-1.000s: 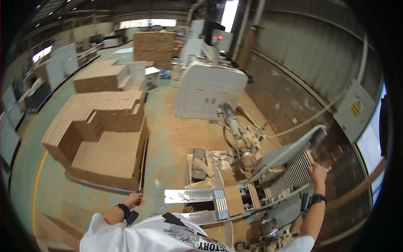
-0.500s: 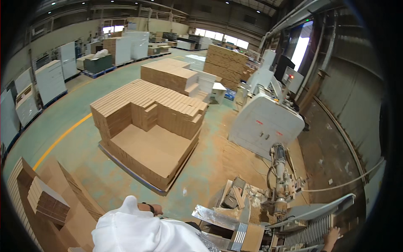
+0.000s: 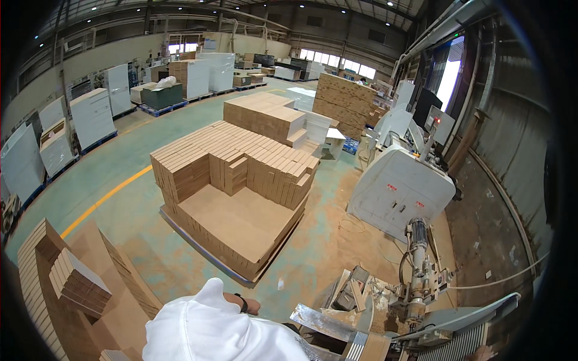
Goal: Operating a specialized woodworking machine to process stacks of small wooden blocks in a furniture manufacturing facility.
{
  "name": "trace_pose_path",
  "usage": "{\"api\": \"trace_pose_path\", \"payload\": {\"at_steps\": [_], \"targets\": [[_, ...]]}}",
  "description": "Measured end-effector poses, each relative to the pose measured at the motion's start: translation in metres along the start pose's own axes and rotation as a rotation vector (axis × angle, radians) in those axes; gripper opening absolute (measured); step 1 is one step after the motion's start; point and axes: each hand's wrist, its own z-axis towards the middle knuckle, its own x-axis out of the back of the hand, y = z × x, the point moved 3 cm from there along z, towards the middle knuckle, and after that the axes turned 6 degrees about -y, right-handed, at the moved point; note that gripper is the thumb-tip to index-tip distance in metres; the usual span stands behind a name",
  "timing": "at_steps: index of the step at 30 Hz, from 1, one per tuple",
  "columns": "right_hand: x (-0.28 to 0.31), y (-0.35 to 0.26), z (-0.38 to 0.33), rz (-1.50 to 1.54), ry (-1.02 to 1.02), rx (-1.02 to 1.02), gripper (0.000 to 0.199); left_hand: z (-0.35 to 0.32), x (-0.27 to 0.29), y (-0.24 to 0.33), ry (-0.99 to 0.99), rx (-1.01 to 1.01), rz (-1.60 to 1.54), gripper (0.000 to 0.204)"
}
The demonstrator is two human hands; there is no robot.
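My left hand, with a dark band at its wrist, shows past the white cloth of my clothing at the bottom middle. Its fingers are hidden, and I see nothing held. Nearest to it are the floor and a bent metal sheet on the machine to its right. At the lower right edge, my right hand shows only in part and is blurred, beside a ribbed grey bed of the machine. What its fingers do cannot be made out.
A pallet stack of brown boards stands ahead, stepped at the back. More boards lie at the lower left. A motor unit and a large white machine cabinet stand at the right. Dust covers the floor near them.
The whole view has shifted, so the scene sits lower and farther right. My right hand has slipped mostly below the lower edge. My left hand stays beside the white cloth.
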Motion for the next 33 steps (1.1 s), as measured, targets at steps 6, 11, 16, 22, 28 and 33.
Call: {"api": "trace_pose_path", "payload": {"at_steps": [6,11,16,22,28,33], "targets": [[-0.054,0.008,0.046,0.167,-0.053,-0.003,0.042,-0.005,-0.004,-0.018,-0.009,0.079,-0.036,0.036],[-0.127,0.012,0.123,0.229,-0.019,-0.070,0.045,0.003,-0.008,-0.021,-0.071,0.112,-0.110,0.037],[-0.141,0.014,0.126,0.243,0.242,0.031,0.039,0.012,-0.007,-0.015,-0.123,0.073,-0.041,0.037],[-0.118,0.013,0.103,0.276,0.231,0.022,0.039,0.013,-0.006,-0.016,-0.130,0.102,-0.104,0.036],[-0.103,0.009,0.091,0.276,0.164,0.031,0.036,0.015,-0.008,-0.022,-0.133,0.113,-0.130,0.035],[-0.093,0.007,0.083,0.279,0.160,0.016,0.033,0.021,-0.009,-0.024,-0.161,0.121,-0.100,0.035]]}}
